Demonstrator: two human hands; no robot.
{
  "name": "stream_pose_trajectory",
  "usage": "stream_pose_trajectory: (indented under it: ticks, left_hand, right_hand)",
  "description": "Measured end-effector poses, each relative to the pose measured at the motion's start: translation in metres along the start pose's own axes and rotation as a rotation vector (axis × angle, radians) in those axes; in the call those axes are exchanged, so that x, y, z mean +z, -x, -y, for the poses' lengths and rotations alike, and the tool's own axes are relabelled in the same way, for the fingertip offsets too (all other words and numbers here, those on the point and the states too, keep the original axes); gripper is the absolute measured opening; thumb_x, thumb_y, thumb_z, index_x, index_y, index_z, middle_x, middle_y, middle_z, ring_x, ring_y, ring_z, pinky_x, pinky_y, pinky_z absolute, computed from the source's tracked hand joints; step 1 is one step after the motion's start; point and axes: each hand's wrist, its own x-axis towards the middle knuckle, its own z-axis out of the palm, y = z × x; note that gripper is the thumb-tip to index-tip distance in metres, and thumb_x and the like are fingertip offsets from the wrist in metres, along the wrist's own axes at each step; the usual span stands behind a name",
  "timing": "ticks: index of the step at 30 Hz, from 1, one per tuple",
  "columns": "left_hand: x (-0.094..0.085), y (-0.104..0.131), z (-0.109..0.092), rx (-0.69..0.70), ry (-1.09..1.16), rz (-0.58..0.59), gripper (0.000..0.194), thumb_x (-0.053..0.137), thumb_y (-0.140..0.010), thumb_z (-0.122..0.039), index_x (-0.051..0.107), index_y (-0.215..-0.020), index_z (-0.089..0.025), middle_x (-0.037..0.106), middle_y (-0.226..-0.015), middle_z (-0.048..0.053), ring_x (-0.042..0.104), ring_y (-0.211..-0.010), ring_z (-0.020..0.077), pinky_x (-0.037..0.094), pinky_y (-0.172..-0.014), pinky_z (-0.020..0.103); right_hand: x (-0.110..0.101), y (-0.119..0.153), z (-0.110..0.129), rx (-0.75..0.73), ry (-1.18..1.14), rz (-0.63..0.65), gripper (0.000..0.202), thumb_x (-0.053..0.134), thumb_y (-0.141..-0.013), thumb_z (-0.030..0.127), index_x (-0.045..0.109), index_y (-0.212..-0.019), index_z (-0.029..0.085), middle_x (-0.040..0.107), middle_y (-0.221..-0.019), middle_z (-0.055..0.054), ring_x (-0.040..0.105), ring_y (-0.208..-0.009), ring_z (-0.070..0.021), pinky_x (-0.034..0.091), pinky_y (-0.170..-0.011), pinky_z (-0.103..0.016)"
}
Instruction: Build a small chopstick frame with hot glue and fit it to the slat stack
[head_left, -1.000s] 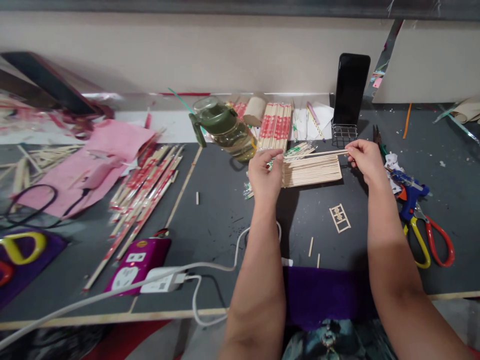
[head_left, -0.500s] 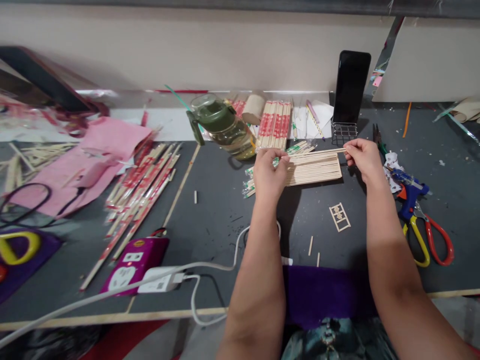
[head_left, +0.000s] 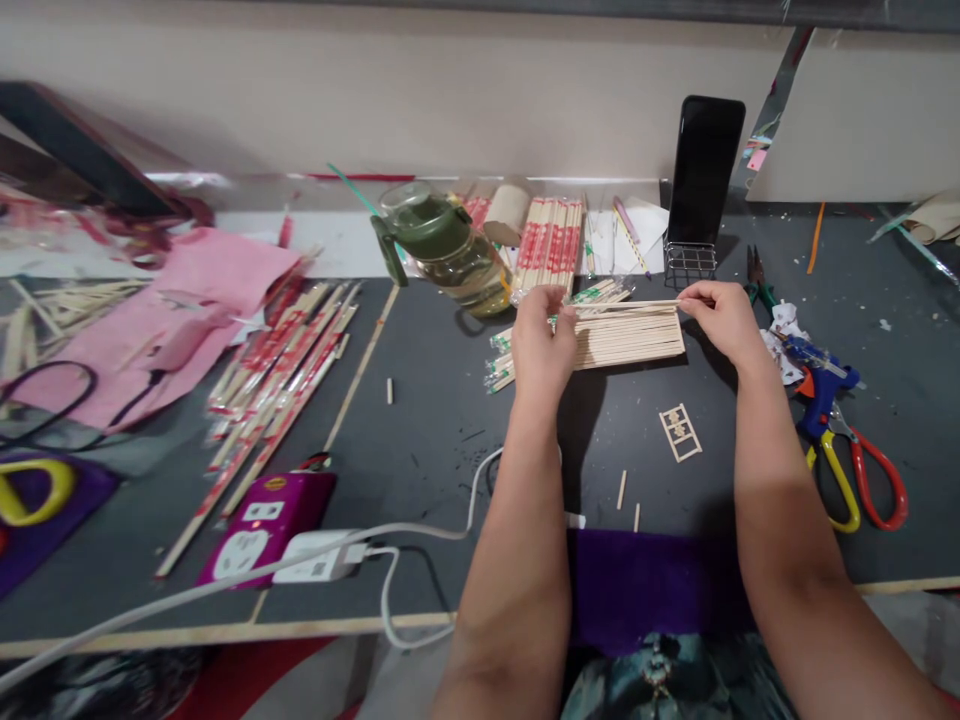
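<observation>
A flat panel of thin wooden sticks [head_left: 631,342], laid side by side, is between my hands. Along its far edge runs a single wooden stick [head_left: 626,306]. My right hand [head_left: 720,318] pinches the right end of this stick, close to the panel's far right corner. At the other end, my left hand [head_left: 543,335] closes over the stick and covers the panel's left side; its fingertips are partly hidden. Nearer me on the table lie a small stick frame [head_left: 680,433] with a pattern inside and two short stick pieces [head_left: 621,490].
Green-marked stick packets [head_left: 501,372] lie beside the panel. Behind are a green-lidded jug [head_left: 450,245], red-wrapped sticks [head_left: 550,240] and a phone [head_left: 705,170] on a wire stand. Scissors [head_left: 877,480] and a blue glue gun [head_left: 825,385] lie right; a white cable [head_left: 420,532] crosses left.
My right hand has shifted slightly left, bringing the stick's right end nearer the panel's far right corner. My left hand has barely moved, and the panel stays in place.
</observation>
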Motion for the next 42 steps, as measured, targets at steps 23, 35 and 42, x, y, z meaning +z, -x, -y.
stream_pose_trajectory:
  ticks: [23, 35, 42]
  left_hand:
    - [-0.013, 0.001, -0.009, -0.471, 0.402, 0.023, 0.015, 0.071, -0.073, -0.032, 0.074, -0.078, -0.018, 0.063, -0.065, 0.0, 0.051, -0.054, 0.0104, 0.04, -0.047, 0.022]
    - [-0.009, 0.003, -0.012, -0.429, 0.406, 0.023, 0.017, 0.072, -0.071, -0.033, 0.075, -0.077, -0.017, 0.067, -0.068, 0.0, 0.054, -0.057, 0.0105, 0.044, -0.049, 0.021]
    - [-0.014, 0.003, -0.012, -0.437, 0.348, 0.08, 0.027, 0.073, -0.075, -0.044, 0.072, -0.076, -0.017, 0.061, -0.065, 0.0, 0.05, -0.055, 0.0102, 0.042, -0.046, 0.02]
  right_hand:
    - [0.005, 0.0, 0.0, -0.03, 0.139, 0.025, 0.013, 0.064, -0.081, 0.014, 0.075, -0.083, 0.021, 0.074, -0.084, -0.003, 0.066, -0.081, -0.02, 0.049, -0.079, -0.034]
    - [-0.003, 0.002, 0.005, 0.013, 0.115, 0.045, 0.012, 0.064, -0.08, 0.013, 0.074, -0.08, 0.022, 0.075, -0.082, -0.003, 0.068, -0.082, -0.0218, 0.05, -0.078, -0.036]
    - [0.0, 0.001, 0.003, 0.032, 0.105, 0.033, 0.011, 0.066, -0.078, 0.012, 0.073, -0.078, 0.021, 0.074, -0.08, -0.003, 0.066, -0.079, -0.0207, 0.05, -0.078, -0.035]
